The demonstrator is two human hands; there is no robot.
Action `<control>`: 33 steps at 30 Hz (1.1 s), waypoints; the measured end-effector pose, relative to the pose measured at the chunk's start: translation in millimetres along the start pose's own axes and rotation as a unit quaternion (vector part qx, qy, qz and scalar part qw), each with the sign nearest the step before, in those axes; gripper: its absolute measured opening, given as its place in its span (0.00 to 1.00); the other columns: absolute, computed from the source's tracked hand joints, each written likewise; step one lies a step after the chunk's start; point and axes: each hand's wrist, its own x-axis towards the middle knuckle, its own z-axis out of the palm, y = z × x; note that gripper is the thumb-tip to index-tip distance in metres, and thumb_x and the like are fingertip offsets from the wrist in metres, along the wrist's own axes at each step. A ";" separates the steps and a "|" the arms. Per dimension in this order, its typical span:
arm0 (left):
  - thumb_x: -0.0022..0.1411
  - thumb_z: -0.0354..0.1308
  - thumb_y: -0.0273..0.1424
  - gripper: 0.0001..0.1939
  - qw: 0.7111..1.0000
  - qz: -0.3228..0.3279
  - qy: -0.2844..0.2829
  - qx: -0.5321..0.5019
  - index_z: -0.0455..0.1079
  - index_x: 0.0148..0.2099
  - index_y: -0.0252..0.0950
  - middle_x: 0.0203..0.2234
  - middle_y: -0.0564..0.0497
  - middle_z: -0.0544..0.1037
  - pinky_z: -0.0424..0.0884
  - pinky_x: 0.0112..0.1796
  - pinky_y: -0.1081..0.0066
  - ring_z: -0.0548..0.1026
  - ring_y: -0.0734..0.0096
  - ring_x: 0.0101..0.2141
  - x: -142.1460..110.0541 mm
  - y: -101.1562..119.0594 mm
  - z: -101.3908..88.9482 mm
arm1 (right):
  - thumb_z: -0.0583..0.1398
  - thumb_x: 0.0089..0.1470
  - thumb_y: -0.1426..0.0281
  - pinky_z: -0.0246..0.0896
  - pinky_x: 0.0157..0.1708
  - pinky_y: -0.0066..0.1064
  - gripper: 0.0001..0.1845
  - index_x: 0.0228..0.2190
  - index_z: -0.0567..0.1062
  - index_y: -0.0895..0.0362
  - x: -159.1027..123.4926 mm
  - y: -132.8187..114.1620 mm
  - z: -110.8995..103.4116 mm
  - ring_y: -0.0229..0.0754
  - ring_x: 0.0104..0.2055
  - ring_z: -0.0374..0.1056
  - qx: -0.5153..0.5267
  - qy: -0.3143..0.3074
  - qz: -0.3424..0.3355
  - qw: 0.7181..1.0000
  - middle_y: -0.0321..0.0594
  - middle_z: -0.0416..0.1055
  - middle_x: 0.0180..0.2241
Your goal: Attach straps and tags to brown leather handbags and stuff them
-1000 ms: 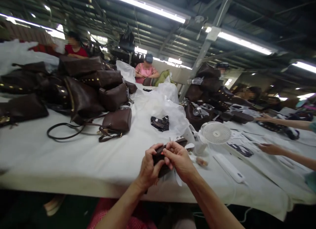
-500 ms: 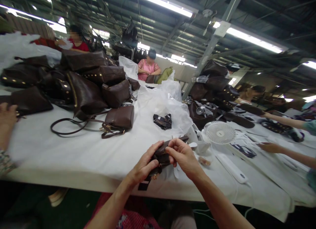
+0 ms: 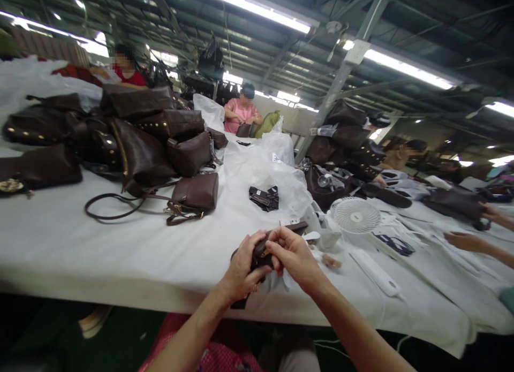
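Observation:
A small dark brown leather bag (image 3: 262,256) with gold-coloured metal parts is between my hands, close to the table's front edge. My left hand (image 3: 243,267) wraps round its left side, thumb toward me. The fingers of my right hand (image 3: 294,254) are pinched together at the bag's upper face; whatever lies between the fingertips is too small to make out. Part of the bag is hidden by my fingers. Just beyond lies a black label bundle (image 3: 264,198) on clear plastic wrapping (image 3: 261,166). Left of that rests a brown bag with a strap (image 3: 196,191).
Dark brown bags (image 3: 140,142) are heaped at the left, and another pile (image 3: 345,142) stands at the right. A white fan (image 3: 356,215) and a white power strip (image 3: 375,275) lie right of my hands. Co-workers sit across the table and at the right.
My left hand has shifted its grip further round the bag, which has turned slightly. My right hand stays pinched at it. A neighbour's hand at the far left has left the view.

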 end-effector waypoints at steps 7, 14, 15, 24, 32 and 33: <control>0.60 0.58 0.30 0.23 0.993 -0.034 0.074 -0.082 0.62 0.57 0.38 0.54 0.43 0.71 0.65 0.55 0.57 0.69 0.58 0.54 2.6 5.3 7.2 | 0.57 0.52 0.63 0.47 0.11 0.23 0.09 0.26 0.62 0.53 -10.0 8.0 13.4 0.31 0.10 0.53 -0.019 0.030 -0.042 0.998 0.24 0.62 0.14; 0.56 0.61 0.30 0.20 0.985 -0.117 0.069 -0.107 0.67 0.52 0.37 0.47 0.46 0.76 0.67 0.52 0.61 0.73 0.59 0.49 18.4 11.5 2.1 | 0.60 0.55 0.71 0.64 0.42 0.35 0.08 0.39 0.75 0.53 0.5 -10.5 -16.9 0.46 0.41 0.71 -0.420 0.119 -0.268 0.859 0.41 0.75 0.37; 0.56 0.60 0.30 0.20 0.984 -0.123 0.072 -0.110 0.67 0.52 0.36 0.48 0.46 0.76 0.66 0.52 0.61 0.72 0.59 0.49 20.2 11.6 2.0 | 0.60 0.55 0.71 0.64 0.41 0.34 0.09 0.40 0.74 0.54 2.4 -11.9 -23.7 0.46 0.41 0.70 -0.436 0.118 -0.278 0.848 0.42 0.74 0.38; 0.55 0.60 0.27 0.21 0.988 -0.133 0.066 -0.037 0.68 0.52 0.38 0.47 0.48 0.76 0.68 0.50 0.64 0.74 0.62 0.47 23.0 26.2 -2.3 | 0.54 0.60 0.72 0.64 0.48 0.41 0.11 0.41 0.75 0.54 -2.5 -14.3 -72.1 0.47 0.46 0.69 -0.472 0.118 -0.312 0.816 0.44 0.73 0.43; 0.56 0.59 0.26 0.07 0.989 -0.082 0.042 0.117 0.72 0.39 0.38 0.37 0.49 0.73 0.67 0.43 0.66 0.71 0.65 0.40 47.7 59.3 -18.2 | 0.62 0.54 0.69 0.54 0.58 0.59 0.25 0.54 0.69 0.56 1.6 10.2 -86.0 0.57 0.59 0.61 -0.531 0.059 -0.262 0.804 0.52 0.67 0.55; 0.56 0.59 0.25 0.05 0.987 -0.082 0.046 0.128 0.72 0.37 0.37 0.35 0.49 0.73 0.67 0.42 0.67 0.71 0.65 0.39 49.7 61.3 -18.7 | 0.61 0.56 0.70 0.52 0.58 0.61 0.22 0.53 0.70 0.55 2.5 10.6 -82.9 0.58 0.60 0.60 -0.536 0.059 -0.266 0.799 0.52 0.68 0.54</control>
